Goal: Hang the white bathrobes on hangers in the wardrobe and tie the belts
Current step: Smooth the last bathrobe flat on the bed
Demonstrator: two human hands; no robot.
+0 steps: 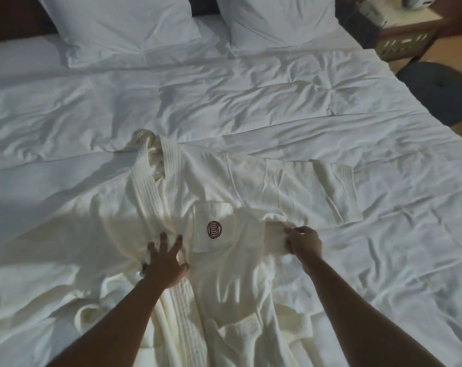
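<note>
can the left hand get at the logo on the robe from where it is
Probably yes. The left hand presses flat on the robe just beside the logo, and only bare cloth lies between them; the right hand grips cloth farther right.

No words or numbers can be read anywhere. The only sign is a small dark reddish-brown round emblem (214,229), a ring enclosing wavy curved lines, stitched on the square chest patch pocket (219,226) of the cream-white waffle-textured bathrobe (224,274) spread on the bed. Whether the curves form a letter cannot be told. The emblem lies between the person's two hands.
</note>
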